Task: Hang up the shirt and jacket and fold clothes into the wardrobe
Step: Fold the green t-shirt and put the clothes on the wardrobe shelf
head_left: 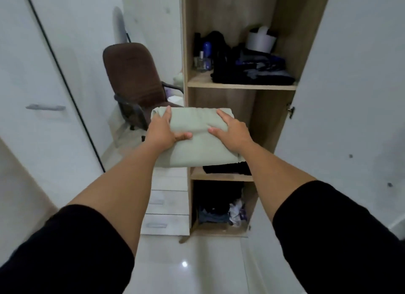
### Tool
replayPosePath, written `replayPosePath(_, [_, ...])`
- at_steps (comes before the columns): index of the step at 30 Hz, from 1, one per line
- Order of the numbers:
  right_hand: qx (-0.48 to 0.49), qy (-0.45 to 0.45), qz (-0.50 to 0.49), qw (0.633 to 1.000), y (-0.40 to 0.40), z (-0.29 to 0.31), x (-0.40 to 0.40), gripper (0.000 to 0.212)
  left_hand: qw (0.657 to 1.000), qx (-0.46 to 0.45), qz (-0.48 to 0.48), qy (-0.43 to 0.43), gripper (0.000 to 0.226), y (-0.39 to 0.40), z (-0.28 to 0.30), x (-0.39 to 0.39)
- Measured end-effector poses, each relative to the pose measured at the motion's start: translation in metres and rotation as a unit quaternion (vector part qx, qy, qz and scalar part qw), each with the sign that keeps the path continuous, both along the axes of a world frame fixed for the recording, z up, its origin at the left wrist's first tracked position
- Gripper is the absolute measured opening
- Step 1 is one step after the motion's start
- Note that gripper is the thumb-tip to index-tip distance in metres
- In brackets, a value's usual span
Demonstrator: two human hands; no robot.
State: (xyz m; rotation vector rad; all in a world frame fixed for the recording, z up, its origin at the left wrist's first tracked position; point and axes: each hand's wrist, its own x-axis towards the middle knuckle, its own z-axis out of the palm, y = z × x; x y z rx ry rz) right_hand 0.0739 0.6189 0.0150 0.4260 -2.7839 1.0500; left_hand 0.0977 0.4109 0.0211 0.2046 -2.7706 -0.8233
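Midway into storage, a folded pale sage-green cotton garment (197, 138) is held flat between a person's two bare hands in front of the middle compartment of a tall light-wood wardrobe (282, 116), its near edge above a black folded garment (228, 169) already lying on that shelf. The left hand (163, 130) grips the bundle's left side, thumb pressed across the top; the right hand (232, 132) clamps the right side the same way, fingers spread over the cloth, with what lies beneath hidden. Held level from both sides, the fold seems meant to stay square as it slides in, apparently to land on the black piece. Three compartments of the wardrobe show. The upper shelf (219, 84) carries one heap of dark clothing (254, 72), one white cylindrical container (260, 40) and at least two small bottles (205, 57) at the left. The bottom compartment holds one loose tangle of dark and pale clothes (221, 210). One white wardrobe door (350, 96) stands open at right, one brown fabric office chair (133, 83) waits at left, and one white drawer unit (168, 203) sits beside the wardrobe's foot. No shirt or jacket on a hanger is in sight.
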Motion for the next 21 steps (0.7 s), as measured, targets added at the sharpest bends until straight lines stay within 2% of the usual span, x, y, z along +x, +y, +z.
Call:
replayPosePath(10, [0.007,-0.01,-0.074,0.997,0.099,-0.028,-0.086,0.068,0.995,-0.017,-0.075,-0.059,0.117,0.092,-0.025,-0.118])
replayPosePath(21, [0.027,-0.057,-0.075,0.995,0.115,-0.101,-0.196,0.069,0.992,-0.001,-0.079,-0.097,0.112,0.11,-0.095,-0.22])
